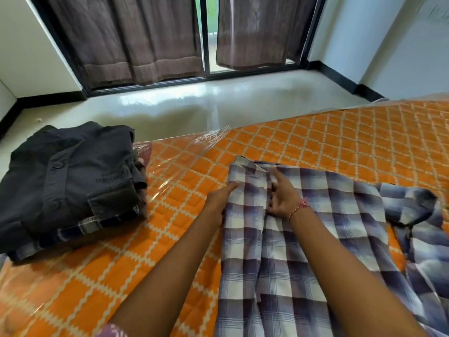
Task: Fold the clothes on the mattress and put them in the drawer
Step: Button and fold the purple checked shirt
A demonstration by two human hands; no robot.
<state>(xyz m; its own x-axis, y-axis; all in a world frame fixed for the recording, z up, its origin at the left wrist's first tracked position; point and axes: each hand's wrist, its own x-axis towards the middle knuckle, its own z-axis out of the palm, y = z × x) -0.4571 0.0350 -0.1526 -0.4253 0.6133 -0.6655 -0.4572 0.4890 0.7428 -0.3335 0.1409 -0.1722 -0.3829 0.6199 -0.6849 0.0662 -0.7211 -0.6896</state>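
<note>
A purple-and-white plaid shirt [303, 227] lies spread on the orange quilted mattress [170, 210], its collar end pointing away from the person and one sleeve [418, 210] bunched off to the right. The front panels overlap loosely down the middle and the cloth is creased, so this garment is laid out but not yet folded. The left hand [221, 198] lies along the shirt's left edge with straight fingers, the tips touching the cloth near the collar; whether the thumb is tucked under the edge cannot be told. The right hand [283, 198], a red thread round its wrist, rests on the placket in the middle of the chest, fingers loosely bent and pressing down on the fabric, not plainly pinching it. Well apart to the left, at the mattress edge, sits a stack of folded clothes [70, 186]: a dark grey button shirt on top, a plaid piece showing beneath it. That part of the work looks done. What seems left is to fold the plaid shirt, add it to the pile, and carry everything to the drawer, which is not in view. Clear plastic wrap [184, 152] covers the mattress corner; beyond lie a pale glossy floor [218, 105] and brown curtains [136, 37].
</note>
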